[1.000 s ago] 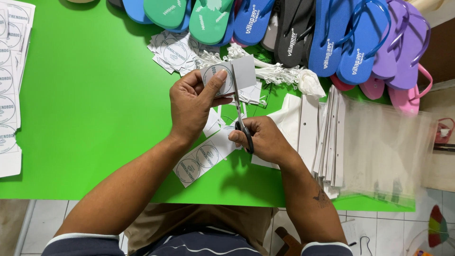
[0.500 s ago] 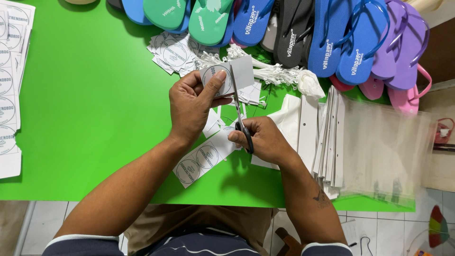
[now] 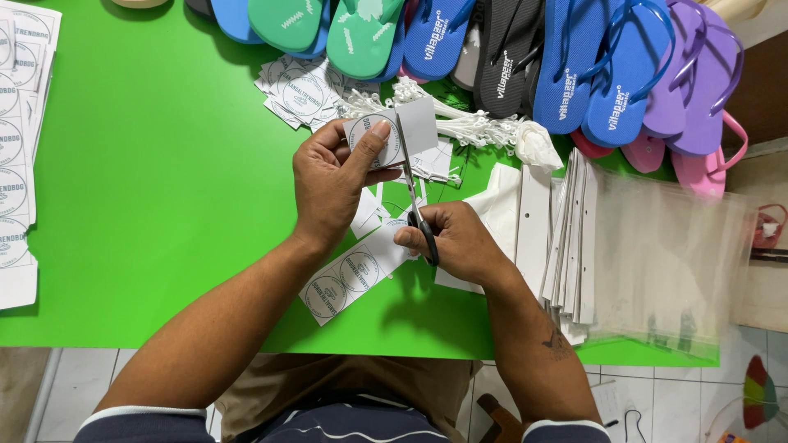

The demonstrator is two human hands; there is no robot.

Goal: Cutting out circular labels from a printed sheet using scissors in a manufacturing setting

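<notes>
A person seated at a green worktop (image 3: 148, 205) cuts a printed paper label (image 3: 392, 135), the left hand (image 3: 332, 184) pinching it between thumb and fingers and lifting it clear of the surface so the blades can pass through. The right hand (image 3: 455, 242) is clenched around the black handles of a pair of scissors (image 3: 413, 193), blades pointing away from the body and running up the label beside its round printed mark, apparently to trim it. A strip of uncut labels (image 3: 353, 275) lies just below the hands, within reach. Cut labels (image 3: 300, 90) are piled at the far side, beside a bundle of white plastic ties (image 3: 468, 127). Coloured flip-flops (image 3: 591, 66) line the far edge, and clear bags (image 3: 665, 254) with white header cards are stacked to the right. More sheets of labels (image 3: 16, 148) rest at the far left.
</notes>
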